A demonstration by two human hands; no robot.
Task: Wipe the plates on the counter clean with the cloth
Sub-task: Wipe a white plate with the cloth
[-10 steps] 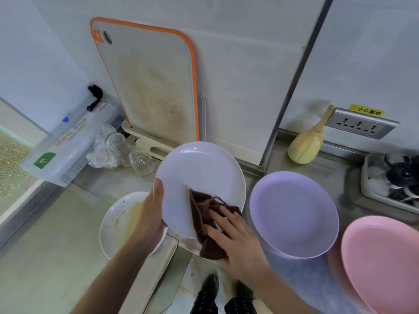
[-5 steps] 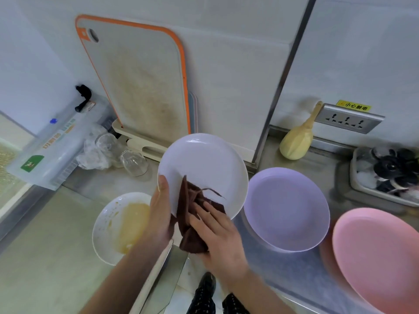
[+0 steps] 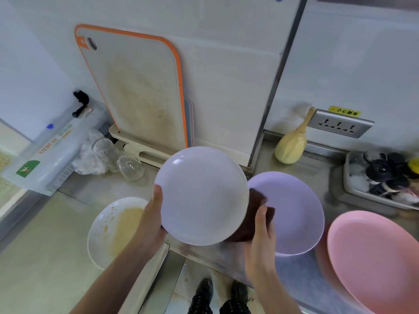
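My left hand point(image 3: 152, 219) grips the left rim of a white plate point(image 3: 201, 196), held tilted above the counter with its clean face toward me. At the plate's right edge my right hand point(image 3: 260, 232) holds a dark brown cloth point(image 3: 251, 214), which goes partly behind the plate. A dirty white plate point(image 3: 113, 230) with yellowish smears lies on the counter to the left. To the right a purple plate point(image 3: 294, 214) lies flat, and a pink plate point(image 3: 376, 257) sits further right.
An orange-rimmed cutting board point(image 3: 136, 87) leans on the wall behind. Upturned glasses point(image 3: 131, 168) and a clear box point(image 3: 52, 152) stand at left. A yellow utensil point(image 3: 291, 145), a wall socket point(image 3: 339, 123) and a tray of dark items point(image 3: 383, 177) are at right.
The cloth and my right hand moved from the plate's lower front face to its right edge, partly behind it. The plate's face is now uncovered.
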